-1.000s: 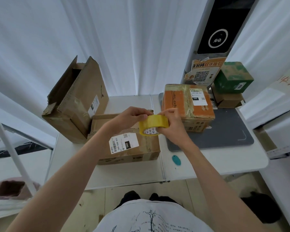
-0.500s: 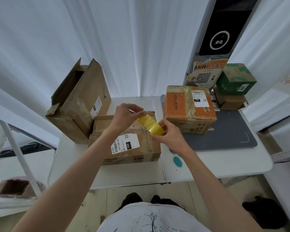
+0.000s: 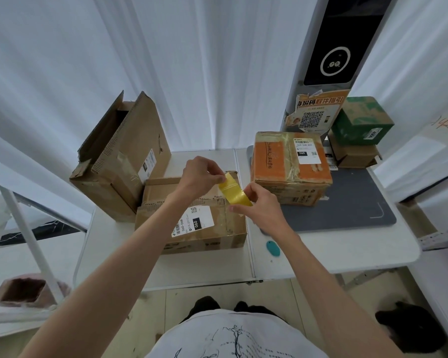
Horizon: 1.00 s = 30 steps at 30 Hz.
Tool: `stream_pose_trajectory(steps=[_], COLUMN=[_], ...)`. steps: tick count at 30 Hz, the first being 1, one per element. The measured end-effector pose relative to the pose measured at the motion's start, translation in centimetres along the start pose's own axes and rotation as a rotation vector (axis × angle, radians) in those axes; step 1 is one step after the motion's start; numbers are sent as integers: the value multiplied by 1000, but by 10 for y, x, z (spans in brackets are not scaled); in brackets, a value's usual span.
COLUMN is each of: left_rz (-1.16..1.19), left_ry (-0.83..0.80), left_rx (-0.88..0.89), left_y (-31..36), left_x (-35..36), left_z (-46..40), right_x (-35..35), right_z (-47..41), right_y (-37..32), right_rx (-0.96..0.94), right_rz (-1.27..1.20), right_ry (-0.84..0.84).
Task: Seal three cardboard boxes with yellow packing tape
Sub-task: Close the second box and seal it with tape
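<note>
While we look down at the white table (image 3: 321, 254), our right hand (image 3: 259, 210) curls around the yellow packing tape roll (image 3: 237, 196), and our left hand (image 3: 199, 175) pinches its free end (image 3: 228, 178). Both hover above the flat cardboard box (image 3: 192, 218), between the tall open box (image 3: 122, 156) and the orange box (image 3: 290, 164).

Yellow tape (image 3: 234, 193) between the hands; orange box (image 3: 290, 161) beyond the right hand (image 3: 260, 208); grey mat (image 3: 352, 202), white table (image 3: 334, 249)
</note>
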<state>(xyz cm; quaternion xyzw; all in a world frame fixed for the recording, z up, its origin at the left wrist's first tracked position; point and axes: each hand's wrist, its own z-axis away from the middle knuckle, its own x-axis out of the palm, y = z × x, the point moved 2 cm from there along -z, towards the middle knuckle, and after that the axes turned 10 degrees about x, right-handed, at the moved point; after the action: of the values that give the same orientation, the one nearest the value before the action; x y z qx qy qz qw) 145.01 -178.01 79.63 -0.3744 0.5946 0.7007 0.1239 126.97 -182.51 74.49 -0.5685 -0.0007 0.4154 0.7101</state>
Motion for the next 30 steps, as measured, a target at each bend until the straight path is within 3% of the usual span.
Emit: stream_pose_trajectory(steps=[5, 8, 10, 13, 22, 30], left_rz=[-58, -31, -4, -68, -243, -273], left_ry=[-166, -223, -189, -156, -217, -202], left_rx=[-47, -35, 1, 91, 189, 208], left_y=[-1, 0, 4, 12, 22, 22], left_x=[4, 6, 6, 6, -4, -16], left_z=[-4, -6, -8, -13, -26, -33], right_x=[-5, -3, -2, 0, 4, 9], right_z=[4, 10, 16, 18, 17, 19], right_y=[5, 2, 1, 8, -2, 6], right_rx=[-36, -32, 7, 80, 221, 333], right_rz=[9, -38, -162, -277, -119, -332], right_ry=[-23, -134, -233, -216, -221, -430])
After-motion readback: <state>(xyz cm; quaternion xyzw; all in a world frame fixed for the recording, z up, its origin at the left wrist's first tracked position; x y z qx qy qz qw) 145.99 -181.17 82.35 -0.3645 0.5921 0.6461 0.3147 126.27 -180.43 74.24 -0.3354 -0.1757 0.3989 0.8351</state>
